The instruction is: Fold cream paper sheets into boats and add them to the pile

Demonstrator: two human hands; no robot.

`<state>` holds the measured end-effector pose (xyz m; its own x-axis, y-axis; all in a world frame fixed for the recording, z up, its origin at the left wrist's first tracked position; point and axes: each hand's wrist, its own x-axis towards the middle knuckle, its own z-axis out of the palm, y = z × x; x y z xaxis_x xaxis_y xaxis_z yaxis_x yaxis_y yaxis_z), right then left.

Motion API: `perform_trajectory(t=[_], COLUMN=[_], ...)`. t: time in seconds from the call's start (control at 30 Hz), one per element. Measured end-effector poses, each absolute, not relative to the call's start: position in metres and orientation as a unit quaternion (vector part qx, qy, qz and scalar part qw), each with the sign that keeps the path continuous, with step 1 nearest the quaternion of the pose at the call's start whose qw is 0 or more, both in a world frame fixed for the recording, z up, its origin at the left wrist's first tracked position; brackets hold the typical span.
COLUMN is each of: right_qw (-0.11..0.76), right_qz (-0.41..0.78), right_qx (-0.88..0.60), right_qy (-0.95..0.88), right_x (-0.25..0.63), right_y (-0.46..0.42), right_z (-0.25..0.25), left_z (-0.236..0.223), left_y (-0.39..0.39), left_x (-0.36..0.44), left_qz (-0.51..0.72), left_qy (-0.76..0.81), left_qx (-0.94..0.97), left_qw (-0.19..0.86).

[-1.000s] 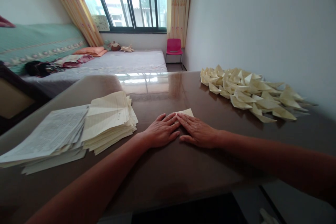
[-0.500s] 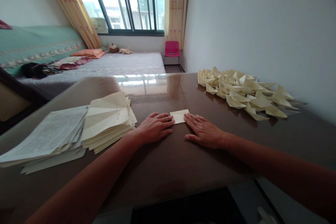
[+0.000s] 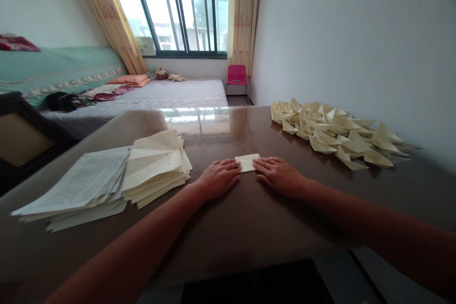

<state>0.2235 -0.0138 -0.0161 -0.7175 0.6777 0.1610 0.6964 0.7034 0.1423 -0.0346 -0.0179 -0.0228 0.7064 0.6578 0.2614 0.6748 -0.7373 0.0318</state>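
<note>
A small folded piece of cream paper lies flat on the brown glossy table. My left hand rests flat with its fingertips on the paper's left edge. From the other side, my right hand lies palm down, fingers stretched out over the paper's right edge. Both hands are open, and neither grips the paper. The parts of the paper under the fingertips are hidden.
Left of my hands lie a stack of cream lined sheets and a stack of printed sheets. A heap of folded paper boats covers the table's right far side by the wall. Beyond stand a bed and a pink chair.
The view has shifted slightly, so everything sits a little lower and further right. My right thumb has drawn in closer to the fingers. The paper stays flat under both hands.
</note>
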Motion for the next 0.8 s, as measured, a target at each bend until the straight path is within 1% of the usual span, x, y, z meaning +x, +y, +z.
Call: perform_trajectory(t=[0.17, 0.3, 0.53, 0.63, 0.8], right_qw=[-0.015, -0.035, -0.002, 0.016, 0.031], right_qz=[-0.137, -0.148, -0.111, -0.123, -0.127], right_qx=[-0.317, -0.297, -0.342, -0.352, -0.349], right_qy=[-0.938, -0.943, -0.933, -0.928, -0.928], right_x=[0.203, 0.187, 0.174, 0.18, 0.19], right_y=[0.008, 0.013, 0.003, 0.002, 0.009], right_z=[-0.001, 0.005, 0.008, 0.005, -0.003], left_z=[-0.021, -0.019, -0.01, -0.001, 0.004], left_y=[-0.017, -0.014, -0.01, -0.012, -0.005], left_x=[-0.033, -0.033, -0.026, -0.019, -0.004], left_qz=[-0.154, -0.162, -0.135, -0.097, -0.019], left_qy=[-0.367, -0.373, -0.402, -0.401, -0.425], left_qx=[-0.917, -0.914, -0.905, -0.909, -0.896], left_qw=[0.007, 0.003, 0.034, 0.058, 0.129])
